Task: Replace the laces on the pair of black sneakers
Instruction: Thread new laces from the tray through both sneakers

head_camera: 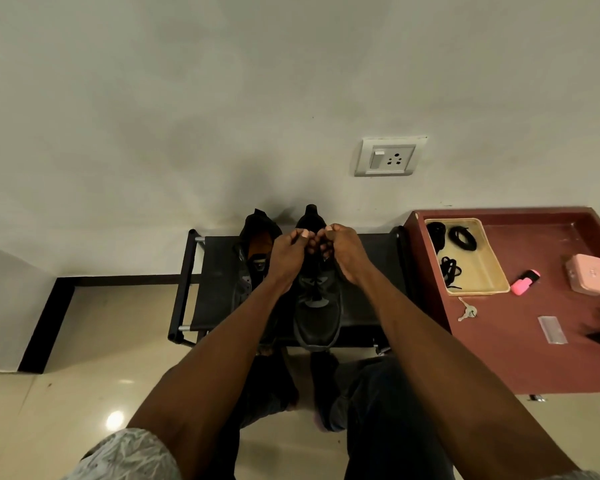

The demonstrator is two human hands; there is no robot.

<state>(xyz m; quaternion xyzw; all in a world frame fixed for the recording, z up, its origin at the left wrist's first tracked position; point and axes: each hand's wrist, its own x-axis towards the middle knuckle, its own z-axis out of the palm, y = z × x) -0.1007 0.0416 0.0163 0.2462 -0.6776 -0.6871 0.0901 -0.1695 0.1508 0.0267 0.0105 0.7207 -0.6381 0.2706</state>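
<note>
— hands? where?
— left hand (289, 251) and right hand (342, 250) close together at 12 o'clock over the right sneaker (317, 306), fingers curled, seemingly pinching its lace near the collar; lace itself too dark to make out.
— other shoe?
— left sneaker (253, 261) just beside, at 9 o'clock of the first, both on the black rack (219, 282).
— spare laces?
— coiled black laces (462, 238) in a yellow tray (489, 268) on the red surface (499, 351), at 3 o'clock. pink marker (525, 282), keys (467, 310) nearby.

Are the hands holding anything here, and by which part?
Both the left hand and right hand have fingers curled together over the right sneaker near its collar. They seem to pinch something there, probably a lace, but it is too dark to tell.
</note>
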